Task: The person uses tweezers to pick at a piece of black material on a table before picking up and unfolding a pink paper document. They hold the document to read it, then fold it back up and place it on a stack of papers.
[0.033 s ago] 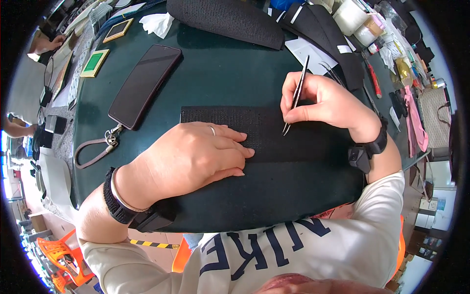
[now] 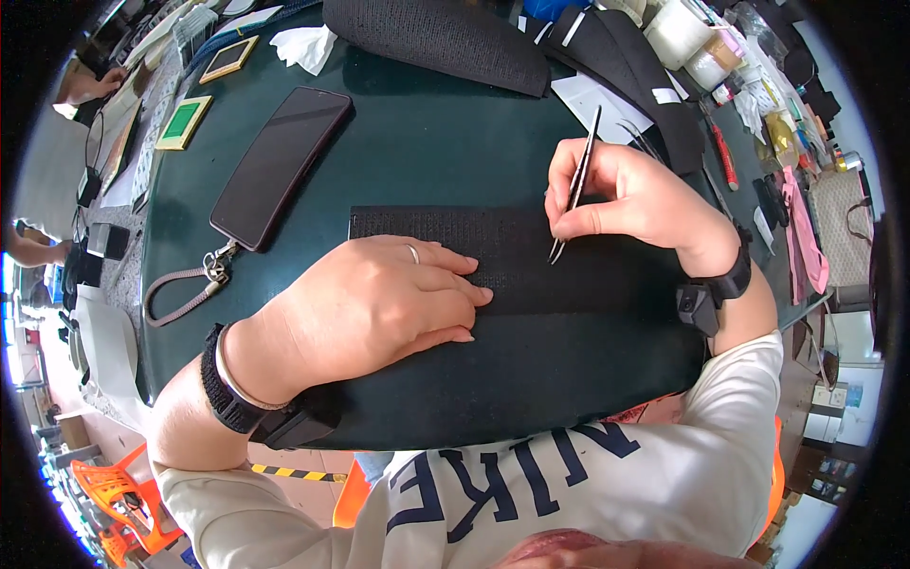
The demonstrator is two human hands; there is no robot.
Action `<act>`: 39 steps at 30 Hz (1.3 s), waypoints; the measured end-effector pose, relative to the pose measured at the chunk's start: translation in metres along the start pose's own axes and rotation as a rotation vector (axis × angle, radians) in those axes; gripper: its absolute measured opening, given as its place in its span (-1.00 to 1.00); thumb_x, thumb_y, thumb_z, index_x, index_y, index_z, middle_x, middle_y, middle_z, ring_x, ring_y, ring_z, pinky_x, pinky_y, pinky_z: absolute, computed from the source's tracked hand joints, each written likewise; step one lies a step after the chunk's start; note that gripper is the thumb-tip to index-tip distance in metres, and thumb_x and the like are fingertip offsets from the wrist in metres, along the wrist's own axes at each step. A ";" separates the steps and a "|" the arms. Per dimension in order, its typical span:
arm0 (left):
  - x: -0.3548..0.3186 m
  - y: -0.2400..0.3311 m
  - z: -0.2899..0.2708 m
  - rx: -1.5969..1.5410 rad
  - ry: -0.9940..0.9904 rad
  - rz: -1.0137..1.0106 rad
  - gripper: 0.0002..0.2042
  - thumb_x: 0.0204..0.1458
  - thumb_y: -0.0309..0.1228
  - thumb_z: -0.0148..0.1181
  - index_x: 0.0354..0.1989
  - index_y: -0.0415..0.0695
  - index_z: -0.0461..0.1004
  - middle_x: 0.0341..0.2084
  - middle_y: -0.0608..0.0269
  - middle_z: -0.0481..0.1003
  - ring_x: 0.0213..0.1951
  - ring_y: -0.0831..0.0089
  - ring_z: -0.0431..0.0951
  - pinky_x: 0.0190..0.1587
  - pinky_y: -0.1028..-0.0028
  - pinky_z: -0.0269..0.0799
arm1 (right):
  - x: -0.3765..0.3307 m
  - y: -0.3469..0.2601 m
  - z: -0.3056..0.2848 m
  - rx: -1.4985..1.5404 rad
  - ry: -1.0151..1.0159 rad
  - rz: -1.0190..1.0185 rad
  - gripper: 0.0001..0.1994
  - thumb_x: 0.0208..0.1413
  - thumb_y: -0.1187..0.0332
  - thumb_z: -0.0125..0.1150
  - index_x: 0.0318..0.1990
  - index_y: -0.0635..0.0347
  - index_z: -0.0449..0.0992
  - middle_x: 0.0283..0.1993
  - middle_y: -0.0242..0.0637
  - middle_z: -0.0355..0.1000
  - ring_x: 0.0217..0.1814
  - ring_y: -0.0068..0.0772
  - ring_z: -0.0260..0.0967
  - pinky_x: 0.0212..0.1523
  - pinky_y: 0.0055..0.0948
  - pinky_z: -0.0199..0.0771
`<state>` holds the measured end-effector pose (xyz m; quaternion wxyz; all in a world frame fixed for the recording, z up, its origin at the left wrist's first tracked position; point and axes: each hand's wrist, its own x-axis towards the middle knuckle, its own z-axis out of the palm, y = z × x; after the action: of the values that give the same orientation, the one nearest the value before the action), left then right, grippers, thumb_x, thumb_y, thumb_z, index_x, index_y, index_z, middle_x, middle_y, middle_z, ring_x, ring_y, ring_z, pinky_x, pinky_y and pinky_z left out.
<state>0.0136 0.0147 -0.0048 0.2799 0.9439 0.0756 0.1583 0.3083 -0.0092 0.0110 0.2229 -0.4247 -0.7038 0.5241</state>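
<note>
A flat strip of black textured fabric [image 2: 417, 220] lies across the dark green table in front of me. My left hand [image 2: 379, 299] rests flat on its left part, fingers stretched out to the right, with a ring on one finger. In my right hand [image 2: 621, 194] is a pair of metal tweezers [image 2: 576, 185], held like a pen between thumb and fingers. The tips point down at the fabric, right of my left fingertips. Whether they touch or grip anything there is too small to tell.
A dark phone [image 2: 282, 168] with a wrist strap lies at the left. Rolled black fabric [image 2: 436, 43], a crumpled tissue [image 2: 303, 47] and a white paper [image 2: 597, 102] are at the back. Thread spools [image 2: 679, 33] and a red-handled tool [image 2: 724, 156] stand or lie at the right.
</note>
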 end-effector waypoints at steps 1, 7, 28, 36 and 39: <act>0.000 0.000 0.001 0.000 0.018 0.035 -0.89 -0.03 -0.41 0.41 -0.36 -0.13 0.62 -0.15 0.29 0.66 0.05 0.21 0.61 0.10 0.20 0.54 | -0.001 -0.004 -0.001 0.082 -0.013 0.067 -0.76 0.13 0.53 0.35 -0.25 0.15 0.33 -0.25 -0.34 0.48 -0.17 -0.53 0.47 -0.07 -0.53 0.46; 0.000 0.001 0.010 0.004 -0.003 0.150 -0.90 0.00 -0.39 0.40 -0.35 -0.09 0.61 -0.14 0.29 0.66 0.08 0.22 0.60 0.15 0.14 0.51 | -0.002 -0.006 0.004 0.172 0.013 0.172 -0.77 0.13 0.54 0.34 -0.25 0.15 0.33 -0.24 -0.36 0.48 -0.16 -0.53 0.47 -0.05 -0.52 0.47; 0.000 0.007 0.010 0.053 0.000 0.188 -0.82 -0.03 -0.38 0.42 -0.27 -0.14 0.62 -0.12 0.30 0.65 0.04 0.20 0.60 0.04 0.21 0.54 | -0.005 -0.014 0.016 0.206 0.046 0.149 -0.77 0.15 0.54 0.33 -0.23 0.12 0.34 -0.21 -0.36 0.48 -0.13 -0.58 0.43 -0.04 -0.54 0.44; 0.000 0.009 0.009 0.085 -0.044 0.166 -0.80 0.00 -0.37 0.40 -0.23 -0.16 0.63 -0.07 0.31 0.63 0.07 0.22 0.59 0.09 0.19 0.52 | -0.003 -0.013 0.017 0.196 0.042 0.157 -0.77 0.16 0.54 0.32 -0.22 0.12 0.33 -0.20 -0.36 0.48 -0.11 -0.57 0.45 -0.02 -0.53 0.45; 0.001 0.010 0.012 0.036 -0.027 0.189 -0.79 0.01 -0.37 0.39 -0.19 -0.16 0.62 -0.05 0.31 0.63 0.11 0.21 0.56 0.15 0.16 0.49 | -0.003 -0.012 0.018 0.161 0.036 0.182 -0.77 0.16 0.55 0.32 -0.21 0.12 0.33 -0.19 -0.36 0.48 -0.09 -0.56 0.45 -0.02 -0.53 0.45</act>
<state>0.0193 0.0006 -0.0085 0.2477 0.9537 -0.0145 0.1697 0.2915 -0.0224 0.0165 0.2203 -0.4769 -0.6138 0.5893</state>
